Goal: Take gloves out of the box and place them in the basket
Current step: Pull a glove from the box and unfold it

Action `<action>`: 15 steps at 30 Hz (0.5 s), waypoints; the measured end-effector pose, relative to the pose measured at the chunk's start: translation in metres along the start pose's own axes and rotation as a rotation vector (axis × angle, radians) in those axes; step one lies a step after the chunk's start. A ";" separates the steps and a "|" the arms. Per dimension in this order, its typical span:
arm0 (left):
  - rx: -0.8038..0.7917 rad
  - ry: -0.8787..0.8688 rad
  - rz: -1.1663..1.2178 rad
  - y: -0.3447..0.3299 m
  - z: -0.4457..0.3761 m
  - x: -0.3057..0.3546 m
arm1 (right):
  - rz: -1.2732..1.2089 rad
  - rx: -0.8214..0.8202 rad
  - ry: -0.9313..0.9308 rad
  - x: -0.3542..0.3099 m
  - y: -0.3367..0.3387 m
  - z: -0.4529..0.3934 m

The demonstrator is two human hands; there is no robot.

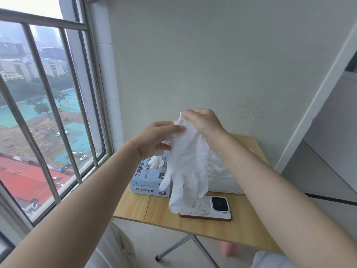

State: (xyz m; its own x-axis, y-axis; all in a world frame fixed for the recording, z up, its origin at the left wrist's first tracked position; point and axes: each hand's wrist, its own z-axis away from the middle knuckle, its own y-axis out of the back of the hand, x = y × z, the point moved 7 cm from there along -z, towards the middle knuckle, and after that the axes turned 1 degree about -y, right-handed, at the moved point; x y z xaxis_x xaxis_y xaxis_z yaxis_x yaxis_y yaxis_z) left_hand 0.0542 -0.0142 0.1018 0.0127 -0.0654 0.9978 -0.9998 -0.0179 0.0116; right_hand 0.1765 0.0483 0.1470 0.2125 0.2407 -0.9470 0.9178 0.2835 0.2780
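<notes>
Both hands, left (156, 136) and right (202, 120), pinch my limp white nitrile glove (188, 167) above the pale blue cardboard box (146, 182); next I judge: lower it right into the translucent white basket (222, 176).

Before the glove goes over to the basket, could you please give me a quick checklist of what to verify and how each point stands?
1. Glove clear of the box: ok, it hangs free in the air above the table.
2. Grip: ok, left hand and right hand both pinch the cuff.
3. Only one glove pulled: cannot tell, its layers are not distinguishable.
4. Next glove ready: ok, it sticks out of the box opening.
5. Basket reachable: ok, it sits right of the box, behind the glove.
6. Phone out of the way: not ok, the glove fingertips dangle over it.
</notes>
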 end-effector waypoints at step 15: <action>0.001 0.206 -0.223 0.029 -0.007 -0.070 | 0.353 0.001 0.043 0.038 -0.011 -0.018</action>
State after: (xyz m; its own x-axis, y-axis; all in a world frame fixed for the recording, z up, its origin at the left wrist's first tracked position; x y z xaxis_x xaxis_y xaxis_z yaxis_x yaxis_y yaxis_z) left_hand 0.0239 -0.0033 0.0328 0.2277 0.1442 0.9630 -0.9728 -0.0103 0.2316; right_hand 0.1688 0.0708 0.1114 0.5025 0.3628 -0.7847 0.7903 0.1752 0.5871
